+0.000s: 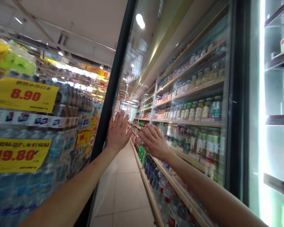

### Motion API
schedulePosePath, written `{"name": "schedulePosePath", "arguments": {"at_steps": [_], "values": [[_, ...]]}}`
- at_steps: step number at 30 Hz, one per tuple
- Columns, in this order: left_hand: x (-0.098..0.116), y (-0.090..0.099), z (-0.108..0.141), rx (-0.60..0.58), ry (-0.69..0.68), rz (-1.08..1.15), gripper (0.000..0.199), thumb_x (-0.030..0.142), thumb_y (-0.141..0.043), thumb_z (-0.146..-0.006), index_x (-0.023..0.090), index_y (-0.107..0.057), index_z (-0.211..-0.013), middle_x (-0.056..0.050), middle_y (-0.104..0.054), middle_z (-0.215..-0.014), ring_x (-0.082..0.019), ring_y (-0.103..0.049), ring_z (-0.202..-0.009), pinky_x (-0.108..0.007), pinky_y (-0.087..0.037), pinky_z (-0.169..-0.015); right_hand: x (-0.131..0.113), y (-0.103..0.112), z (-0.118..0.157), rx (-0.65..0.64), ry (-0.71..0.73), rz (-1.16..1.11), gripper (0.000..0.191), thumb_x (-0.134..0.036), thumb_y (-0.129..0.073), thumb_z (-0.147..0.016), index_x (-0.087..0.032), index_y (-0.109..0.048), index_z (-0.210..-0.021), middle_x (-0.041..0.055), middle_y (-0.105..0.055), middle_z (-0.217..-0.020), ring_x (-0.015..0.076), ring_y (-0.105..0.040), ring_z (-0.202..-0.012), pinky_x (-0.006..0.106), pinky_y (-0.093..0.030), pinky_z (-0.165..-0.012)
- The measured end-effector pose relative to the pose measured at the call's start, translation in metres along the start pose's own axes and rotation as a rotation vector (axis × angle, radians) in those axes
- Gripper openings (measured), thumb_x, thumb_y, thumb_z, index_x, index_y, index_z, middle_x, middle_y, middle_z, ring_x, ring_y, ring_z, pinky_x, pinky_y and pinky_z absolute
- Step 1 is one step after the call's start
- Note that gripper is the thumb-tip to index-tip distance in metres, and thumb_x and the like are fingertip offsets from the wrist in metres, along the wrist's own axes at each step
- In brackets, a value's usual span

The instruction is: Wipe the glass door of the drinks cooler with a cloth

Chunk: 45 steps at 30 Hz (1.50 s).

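Note:
A glass cooler door (115,195) with a black frame stands swung open in front of me. My left hand (118,131) lies flat against the glass near the frame's edge, fingers stretched and apart. To its right, my right hand (153,142) is at the glass too, its fingers bent and pressed together. A small pale patch shows under those fingertips; whether it is a cloth or a reflection is unclear. Behind and in the glass appear shelves of bottles (198,110), partly as reflections.
Stacked packs of bottled water (16,186) with yellow price signs (26,94) stand on the left. Lit cooler shelves (279,119) are at the right. A tiled floor (130,183) shows through the glass.

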State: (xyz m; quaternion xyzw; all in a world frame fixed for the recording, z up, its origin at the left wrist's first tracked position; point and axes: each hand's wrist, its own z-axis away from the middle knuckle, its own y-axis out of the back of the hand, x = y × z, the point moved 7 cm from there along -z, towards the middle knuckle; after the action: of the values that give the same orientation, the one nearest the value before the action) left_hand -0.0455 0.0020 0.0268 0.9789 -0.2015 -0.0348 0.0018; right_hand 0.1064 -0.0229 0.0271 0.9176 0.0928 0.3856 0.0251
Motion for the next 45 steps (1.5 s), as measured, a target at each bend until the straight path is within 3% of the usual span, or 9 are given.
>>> {"name": "schedulePosePath", "arguments": {"at_steps": [7, 13, 18, 23, 29, 36, 40, 42, 45], "values": [[-0.001, -0.001, 0.001, 0.005, -0.01, -0.017, 0.055, 0.037, -0.038, -0.087, 0.015, -0.031, -0.137, -0.014, -0.029, -0.145, -0.025, -0.02, -0.137, -0.046, -0.017, -0.109, 0.054, 0.016, 0.014, 0.165, -0.43, 0.082, 0.041, -0.03, -0.042, -0.086, -0.018, -0.048, -0.125, 0.012, -0.041, -0.138, 0.0273, -0.024, -0.134, 0.05, -0.029, -0.106], [0.0, -0.001, 0.001, 0.007, -0.008, -0.01, 0.056, 0.038, -0.038, -0.087, 0.016, -0.03, -0.138, -0.013, -0.029, -0.145, -0.025, -0.02, -0.136, -0.047, -0.017, -0.109, 0.006, 0.009, 0.046, -0.003, -0.041, -0.041, 0.041, -0.03, -0.048, -0.084, -0.023, -0.05, -0.124, 0.0067, -0.046, -0.136, 0.0253, -0.026, -0.134, 0.047, -0.029, -0.106], [-0.005, 0.0, -0.001, -0.002, 0.01, -0.007, 0.056, 0.038, -0.038, -0.088, 0.016, -0.03, -0.138, -0.015, -0.029, -0.145, -0.026, -0.02, -0.136, -0.048, -0.017, -0.109, 0.06, 0.028, 0.078, 0.206, -0.483, 0.115, 0.045, -0.028, -0.043, -0.085, -0.024, -0.043, -0.13, 0.0109, -0.037, -0.142, 0.0279, -0.024, -0.135, 0.053, -0.031, -0.103], [0.056, -0.003, 0.017, -0.042, -0.213, 0.048, 0.053, 0.033, -0.042, -0.087, 0.02, -0.032, -0.137, -0.011, -0.029, -0.145, -0.024, -0.017, -0.137, -0.048, -0.013, -0.111, 0.033, 0.022, 0.105, 0.045, -0.248, 0.023, 0.043, -0.028, -0.047, -0.084, -0.026, -0.047, -0.127, 0.0083, -0.044, -0.137, 0.0252, -0.025, -0.135, 0.048, -0.031, -0.105], [0.133, -0.022, 0.052, -0.122, -0.337, 0.128, 0.054, 0.036, -0.044, -0.087, 0.015, -0.034, -0.136, -0.011, -0.035, -0.142, -0.024, -0.022, -0.136, -0.043, -0.01, -0.113, 0.089, 0.048, 0.158, 0.247, -0.737, 0.233, 0.049, -0.027, -0.042, -0.086, -0.022, -0.038, -0.135, 0.0157, -0.037, -0.14, 0.0314, -0.029, -0.132, 0.057, -0.034, -0.098], [0.132, -0.032, 0.062, -0.159, -0.341, 0.087, 0.059, 0.034, -0.045, -0.086, 0.018, -0.027, -0.14, -0.01, -0.034, -0.143, -0.023, -0.023, -0.135, -0.043, -0.009, -0.112, 0.07, 0.044, 0.225, 0.021, -0.484, 0.091, 0.053, -0.023, -0.045, -0.083, -0.03, -0.036, -0.134, 0.0097, -0.038, -0.14, 0.0297, -0.028, -0.134, 0.056, -0.036, -0.1], [0.133, -0.032, 0.061, -0.145, -0.337, 0.09, 0.061, 0.033, -0.045, -0.085, 0.019, -0.023, -0.141, -0.011, -0.034, -0.142, -0.024, -0.025, -0.135, -0.044, -0.011, -0.112, 0.116, 0.066, 0.256, 0.255, -0.895, 0.267, 0.052, -0.024, -0.039, -0.085, -0.024, -0.033, -0.137, 0.0155, -0.034, -0.142, 0.0329, -0.029, -0.132, 0.063, -0.035, -0.097], [0.135, -0.031, 0.061, -0.137, -0.343, 0.093, 0.062, 0.033, -0.045, -0.085, 0.018, -0.022, -0.141, -0.012, -0.034, -0.142, -0.024, -0.024, -0.135, -0.045, -0.011, -0.112, 0.115, 0.067, 0.253, 0.299, -0.983, 0.283, 0.053, -0.024, -0.037, -0.086, -0.022, -0.03, -0.139, 0.0169, -0.03, -0.143, 0.0333, -0.026, -0.134, 0.064, -0.034, -0.097], [0.134, -0.031, 0.061, -0.131, -0.339, 0.098, 0.062, 0.033, -0.045, -0.085, 0.018, -0.023, -0.141, -0.012, -0.035, -0.141, -0.024, -0.025, -0.134, -0.044, -0.011, -0.112, 0.076, 0.051, 0.223, 0.161, -0.714, 0.164, 0.053, -0.026, -0.042, -0.084, -0.024, -0.035, -0.136, 0.0132, -0.032, -0.144, 0.0316, -0.023, -0.135, 0.059, -0.035, -0.099]]}}
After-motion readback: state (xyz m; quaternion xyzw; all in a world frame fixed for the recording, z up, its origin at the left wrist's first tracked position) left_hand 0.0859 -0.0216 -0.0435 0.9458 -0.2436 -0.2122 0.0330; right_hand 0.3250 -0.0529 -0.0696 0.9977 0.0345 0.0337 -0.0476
